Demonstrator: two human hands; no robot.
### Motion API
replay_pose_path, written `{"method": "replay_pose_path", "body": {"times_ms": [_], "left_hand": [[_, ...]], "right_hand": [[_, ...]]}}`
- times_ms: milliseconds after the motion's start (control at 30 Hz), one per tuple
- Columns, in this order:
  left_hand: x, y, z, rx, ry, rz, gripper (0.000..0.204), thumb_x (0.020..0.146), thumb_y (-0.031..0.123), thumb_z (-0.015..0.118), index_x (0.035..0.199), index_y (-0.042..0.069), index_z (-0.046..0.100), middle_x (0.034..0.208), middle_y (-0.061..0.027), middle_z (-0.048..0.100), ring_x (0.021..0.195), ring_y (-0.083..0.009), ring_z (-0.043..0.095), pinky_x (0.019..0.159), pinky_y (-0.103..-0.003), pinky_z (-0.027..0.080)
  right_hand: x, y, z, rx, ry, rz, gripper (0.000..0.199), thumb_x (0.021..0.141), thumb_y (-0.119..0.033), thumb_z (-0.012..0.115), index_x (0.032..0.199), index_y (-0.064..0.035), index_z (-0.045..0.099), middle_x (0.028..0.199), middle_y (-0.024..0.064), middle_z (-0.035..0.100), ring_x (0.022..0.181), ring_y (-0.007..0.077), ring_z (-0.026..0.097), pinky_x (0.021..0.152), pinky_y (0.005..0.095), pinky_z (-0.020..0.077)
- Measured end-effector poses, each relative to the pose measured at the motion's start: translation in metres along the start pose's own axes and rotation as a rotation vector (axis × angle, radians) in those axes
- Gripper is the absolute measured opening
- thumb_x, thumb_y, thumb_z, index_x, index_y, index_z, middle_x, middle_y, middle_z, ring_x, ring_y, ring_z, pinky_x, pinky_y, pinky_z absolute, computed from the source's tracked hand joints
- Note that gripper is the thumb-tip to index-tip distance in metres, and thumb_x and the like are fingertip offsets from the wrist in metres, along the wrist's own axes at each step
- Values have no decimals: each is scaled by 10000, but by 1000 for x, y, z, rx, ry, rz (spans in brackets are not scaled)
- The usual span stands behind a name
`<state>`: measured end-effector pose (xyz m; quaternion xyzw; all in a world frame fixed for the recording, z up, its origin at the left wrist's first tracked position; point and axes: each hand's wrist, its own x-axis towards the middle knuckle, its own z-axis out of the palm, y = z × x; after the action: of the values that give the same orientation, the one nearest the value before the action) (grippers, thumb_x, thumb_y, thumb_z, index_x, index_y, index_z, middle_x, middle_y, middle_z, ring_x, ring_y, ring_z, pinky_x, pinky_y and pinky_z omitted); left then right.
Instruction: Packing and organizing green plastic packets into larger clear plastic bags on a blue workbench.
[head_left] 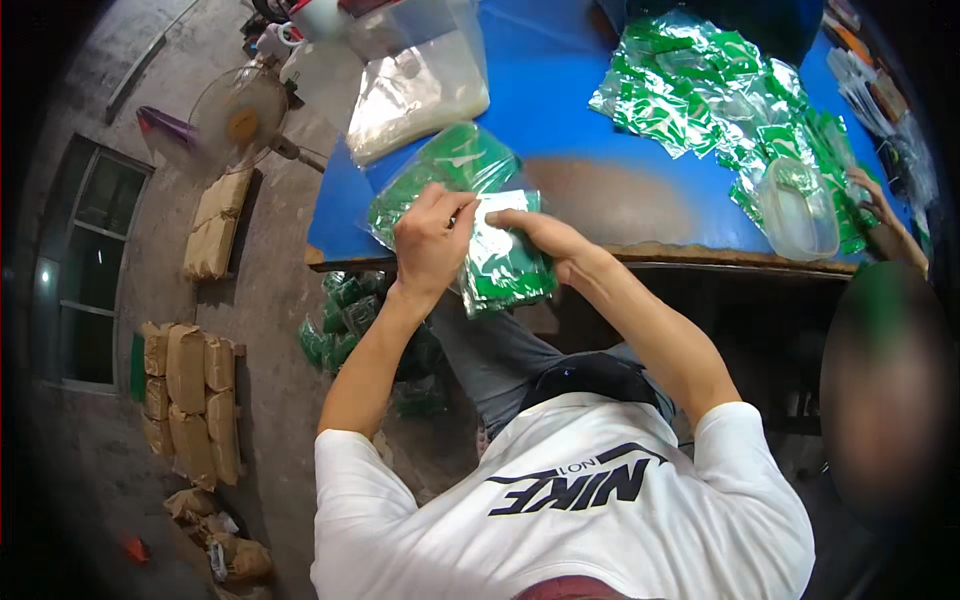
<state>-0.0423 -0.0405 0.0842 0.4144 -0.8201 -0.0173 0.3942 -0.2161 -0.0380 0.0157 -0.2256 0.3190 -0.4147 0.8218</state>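
Observation:
Over the near edge of the blue table, my right hand (550, 238) grips a stack of flat green-and-silver packets (500, 270), its thumb on top. My left hand (430, 240) is closed in a pinch at the stack's upper left edge; what lies between its fingertips is hidden. Just beyond both hands, a clear plastic bag (465, 150) with green packets in it lies on the table, partly behind my left hand. Farther back is a pile of clear empty plastic bags (415, 90).
On the blue table (540, 70), a heap of green packets (690, 85) spreads right, beside a clear plastic tub (797, 215). Another person's hand (872, 195) touches packets there. Left stand a fan (238, 118) and stacked brown sacks (187, 370). Filled green bags (345, 310) lie below the table.

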Motion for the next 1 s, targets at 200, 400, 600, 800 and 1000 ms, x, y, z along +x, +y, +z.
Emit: {"method": "replay_pose_path", "body": {"times_ms": [200, 400, 600, 800, 1000], "left_hand": [[24, 17, -2, 19, 2, 88, 62, 820, 38, 727, 881, 27, 727, 732, -86, 595, 606, -196, 583, 560, -306, 452], [31, 29, -13, -24, 2, 28, 59, 818, 18, 726, 878, 22, 724, 734, -75, 595, 613, -156, 569, 568, -282, 440], [31, 13, -13, -144, 79, -52, 28, 871, 26, 716, 868, 1, 704, 791, 21, 606, 687, -53, 539, 620, -222, 434], [36, 1, -9, -280, 149, -231, 65, 888, 45, 708, 876, -18, 699, 762, 31, 626, 712, -41, 544, 642, -203, 436], [53, -91, -3, -760, -90, -583, 470, 1000, 381, 574, 1294, 15, 593, 1282, -104, 616, 1134, -173, 591, 1001, -333, 421]], "right_hand": [[36, -25, 12, -354, 18, -62, 401, 906, -320, 655, 1106, 28, 641, 1007, 136, 683, 847, 190, 701, 685, 335, 592], [44, -36, 36, -446, -247, -93, 422, 923, -382, 627, 1212, -76, 649, 1211, 80, 655, 1111, 187, 620, 938, 335, 496], [111, -40, 41, -648, -230, -204, 515, 974, -524, 493, 1262, -117, 621, 1355, 105, 563, 1283, 212, 494, 1063, 423, 393], [30, -6, 24, 554, -191, 23, 699, 964, -643, 398, 1347, -69, 514, 1307, 109, 570, 1192, 238, 550, 983, 467, 460], [15, 8, 34, 389, -115, -361, 584, 970, -432, 531, 1415, -73, 415, 1362, 118, 533, 1271, 277, 512, 1069, 508, 403]]}}
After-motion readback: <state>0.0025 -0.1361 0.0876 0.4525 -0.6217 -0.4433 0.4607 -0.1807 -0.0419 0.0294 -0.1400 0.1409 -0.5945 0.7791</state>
